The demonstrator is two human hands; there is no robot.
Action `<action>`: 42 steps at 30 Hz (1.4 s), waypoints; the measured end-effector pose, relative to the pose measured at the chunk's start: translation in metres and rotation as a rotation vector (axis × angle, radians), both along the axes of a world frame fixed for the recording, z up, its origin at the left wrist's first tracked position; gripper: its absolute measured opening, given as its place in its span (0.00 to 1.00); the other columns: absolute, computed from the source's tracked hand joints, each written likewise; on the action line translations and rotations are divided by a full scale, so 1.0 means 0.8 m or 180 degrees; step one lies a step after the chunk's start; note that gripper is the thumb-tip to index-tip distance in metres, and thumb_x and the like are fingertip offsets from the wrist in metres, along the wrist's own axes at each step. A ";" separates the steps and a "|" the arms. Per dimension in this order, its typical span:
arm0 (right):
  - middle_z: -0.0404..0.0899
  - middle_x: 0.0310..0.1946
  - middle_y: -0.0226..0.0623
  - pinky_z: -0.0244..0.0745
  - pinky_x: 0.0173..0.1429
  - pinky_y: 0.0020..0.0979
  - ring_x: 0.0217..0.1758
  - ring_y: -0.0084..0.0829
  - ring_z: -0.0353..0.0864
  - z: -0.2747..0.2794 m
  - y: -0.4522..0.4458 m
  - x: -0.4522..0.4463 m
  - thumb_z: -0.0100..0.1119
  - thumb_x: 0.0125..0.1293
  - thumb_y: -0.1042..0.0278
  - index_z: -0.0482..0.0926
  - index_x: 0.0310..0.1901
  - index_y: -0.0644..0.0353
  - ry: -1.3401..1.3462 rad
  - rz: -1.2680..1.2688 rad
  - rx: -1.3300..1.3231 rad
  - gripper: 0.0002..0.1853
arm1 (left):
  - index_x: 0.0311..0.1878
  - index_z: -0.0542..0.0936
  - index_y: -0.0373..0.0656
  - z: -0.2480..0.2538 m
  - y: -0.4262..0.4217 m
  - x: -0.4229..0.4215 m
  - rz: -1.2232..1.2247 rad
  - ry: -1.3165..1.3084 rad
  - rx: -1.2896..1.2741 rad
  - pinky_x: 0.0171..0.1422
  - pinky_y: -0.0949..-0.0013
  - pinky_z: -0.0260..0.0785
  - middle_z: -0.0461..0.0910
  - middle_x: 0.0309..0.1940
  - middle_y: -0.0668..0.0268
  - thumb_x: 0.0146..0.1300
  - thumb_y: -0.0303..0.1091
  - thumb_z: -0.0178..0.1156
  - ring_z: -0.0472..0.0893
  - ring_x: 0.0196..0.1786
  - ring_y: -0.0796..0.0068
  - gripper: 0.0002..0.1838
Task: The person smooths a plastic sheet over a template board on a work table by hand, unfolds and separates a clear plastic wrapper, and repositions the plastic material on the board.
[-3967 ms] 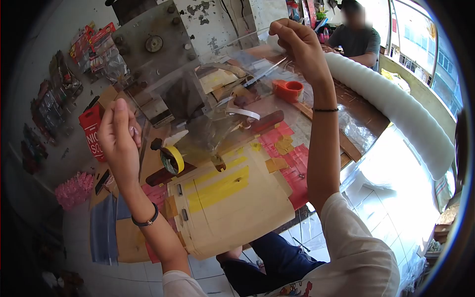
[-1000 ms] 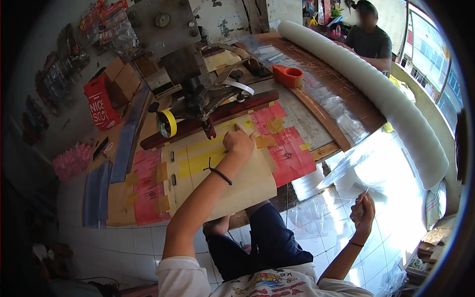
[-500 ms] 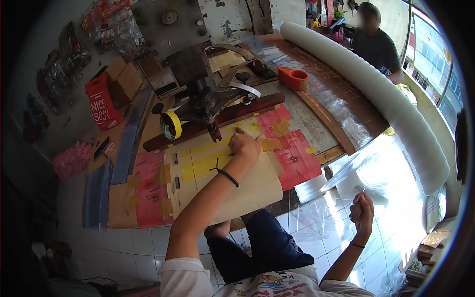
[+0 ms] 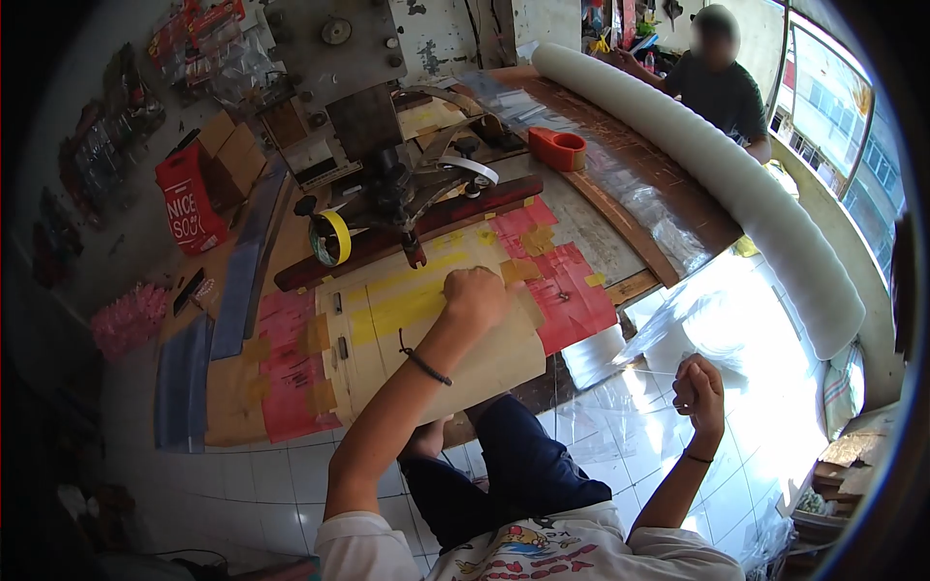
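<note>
My left hand [image 4: 475,296] is closed in a fist above the cream board [image 4: 465,373], close to its yellow band [image 4: 387,315]. Whatever its fingers hold, if anything, is hidden. Out to the right, over the tiled floor, my right hand [image 4: 699,395] is also closed. A thin pale line, perhaps clear film or thread, runs leftward from it; its kind is unclear. Red taped sheets [image 4: 573,302] flank the board. Behind my left hand stands a dark metal press-like machine [image 4: 392,189], with a yellow tape roll [image 4: 332,238] hanging at its left.
A long white foam roll [image 4: 717,184] lies along the table's right side. An orange tape dispenser [image 4: 557,149] sits behind a wooden strip [image 4: 630,230]. Blue-grey plastic strips [image 4: 184,382] lie at left, near a red bag [image 4: 189,201]. Another person [image 4: 719,92] sits beyond the roll.
My left hand has turned slightly, its fingers now curled into a fist. My right hand has moved a little up and left. The whole view has shifted slightly.
</note>
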State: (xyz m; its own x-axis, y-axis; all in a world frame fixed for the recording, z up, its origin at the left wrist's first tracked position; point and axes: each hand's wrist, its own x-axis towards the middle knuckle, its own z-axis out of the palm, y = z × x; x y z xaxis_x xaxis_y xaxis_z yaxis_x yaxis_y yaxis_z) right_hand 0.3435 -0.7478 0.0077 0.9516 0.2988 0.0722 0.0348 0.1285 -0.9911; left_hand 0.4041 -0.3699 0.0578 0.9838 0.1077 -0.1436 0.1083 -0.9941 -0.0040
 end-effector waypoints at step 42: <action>0.63 0.19 0.17 0.47 0.19 0.16 0.17 0.08 0.53 0.218 0.071 0.081 0.61 0.70 0.61 0.78 0.41 0.57 -0.1907 -0.1986 0.0530 0.09 | 0.72 0.54 0.35 0.162 -0.014 -0.090 -0.1388 -0.2765 -0.5502 0.43 0.69 0.81 0.82 0.35 0.57 0.61 0.22 0.67 0.85 0.35 0.71 0.41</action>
